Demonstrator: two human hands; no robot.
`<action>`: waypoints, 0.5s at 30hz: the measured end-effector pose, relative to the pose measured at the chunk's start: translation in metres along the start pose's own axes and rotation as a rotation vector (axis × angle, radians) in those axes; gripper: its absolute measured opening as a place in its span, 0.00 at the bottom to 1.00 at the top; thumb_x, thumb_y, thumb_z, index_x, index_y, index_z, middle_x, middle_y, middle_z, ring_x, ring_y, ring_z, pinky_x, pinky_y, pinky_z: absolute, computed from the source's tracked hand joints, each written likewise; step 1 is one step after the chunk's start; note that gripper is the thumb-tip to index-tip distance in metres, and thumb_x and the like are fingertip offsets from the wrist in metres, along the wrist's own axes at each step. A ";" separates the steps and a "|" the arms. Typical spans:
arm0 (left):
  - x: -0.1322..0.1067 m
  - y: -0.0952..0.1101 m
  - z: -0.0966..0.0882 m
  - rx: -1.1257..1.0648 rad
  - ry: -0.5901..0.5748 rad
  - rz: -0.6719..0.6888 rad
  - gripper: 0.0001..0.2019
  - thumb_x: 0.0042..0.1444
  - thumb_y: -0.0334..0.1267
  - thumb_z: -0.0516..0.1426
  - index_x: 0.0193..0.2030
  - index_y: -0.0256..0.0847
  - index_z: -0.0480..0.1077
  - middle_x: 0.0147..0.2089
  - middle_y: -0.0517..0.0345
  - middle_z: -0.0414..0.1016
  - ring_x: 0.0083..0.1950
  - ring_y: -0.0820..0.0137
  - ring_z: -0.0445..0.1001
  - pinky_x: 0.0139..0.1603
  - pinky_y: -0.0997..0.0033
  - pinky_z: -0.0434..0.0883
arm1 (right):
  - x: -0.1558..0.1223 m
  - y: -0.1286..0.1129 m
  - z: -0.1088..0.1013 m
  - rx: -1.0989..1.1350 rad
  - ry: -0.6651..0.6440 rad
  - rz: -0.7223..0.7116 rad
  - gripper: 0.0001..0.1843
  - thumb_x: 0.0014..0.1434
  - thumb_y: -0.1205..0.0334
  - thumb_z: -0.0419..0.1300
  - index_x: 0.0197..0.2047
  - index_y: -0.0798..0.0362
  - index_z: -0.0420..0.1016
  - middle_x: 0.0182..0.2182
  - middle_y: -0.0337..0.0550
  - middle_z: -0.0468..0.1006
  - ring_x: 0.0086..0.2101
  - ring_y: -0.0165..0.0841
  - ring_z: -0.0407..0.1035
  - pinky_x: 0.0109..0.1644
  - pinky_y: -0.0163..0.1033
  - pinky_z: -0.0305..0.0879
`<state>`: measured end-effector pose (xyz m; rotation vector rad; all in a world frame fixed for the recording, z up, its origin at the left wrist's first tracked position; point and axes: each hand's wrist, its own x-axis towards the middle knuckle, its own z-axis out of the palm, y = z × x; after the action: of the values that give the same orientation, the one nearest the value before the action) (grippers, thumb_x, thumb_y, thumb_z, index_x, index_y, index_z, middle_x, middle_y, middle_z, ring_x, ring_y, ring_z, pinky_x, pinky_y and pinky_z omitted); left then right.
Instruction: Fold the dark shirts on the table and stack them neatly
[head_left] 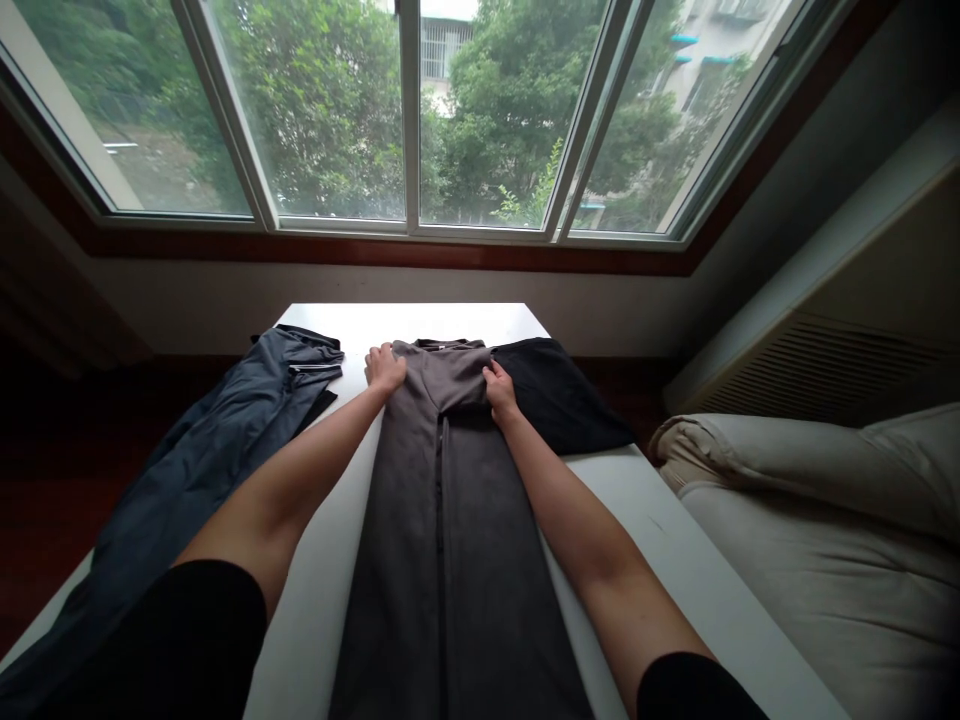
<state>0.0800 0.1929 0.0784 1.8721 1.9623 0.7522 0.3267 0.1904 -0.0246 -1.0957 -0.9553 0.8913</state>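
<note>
A pair of dark grey trousers (480, 560) lies lengthwise on the white table (307, 620), waistband at the far end and legs running toward me. At the left side of its waist, my left hand (385, 368) is closed on the cloth's edge with curled fingers. My right hand (500, 390) pinches the opposite side, thumb on top of the fabric. Between the hands the upper part looks browner and slightly creased. Beyond my right hand lies a folded black garment (559, 395), touching the trousers. The lower ends of the legs are out of view.
Dark blue trousers (217, 430) with a white-lined zip lie along the table's left side and hang over its edge. To the right stands a beige sofa (825, 560). A wide window (409, 120) fills the wall past the table, beside a vented cabinet or unit (825, 370).
</note>
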 end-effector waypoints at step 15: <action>-0.297 -0.032 -0.086 0.214 -1.015 1.153 0.12 0.58 0.35 0.63 0.49 0.48 0.74 0.37 0.58 0.82 0.38 0.61 0.81 0.35 0.70 0.71 | 0.020 -0.061 0.052 0.126 -0.104 0.116 0.14 0.63 0.65 0.58 0.51 0.52 0.76 0.41 0.40 0.83 0.40 0.32 0.78 0.54 0.42 0.76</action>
<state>0.0300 -0.1134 0.0926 2.6487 0.2759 -0.2586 0.2918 0.2108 0.0473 -1.0132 -0.9144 1.0975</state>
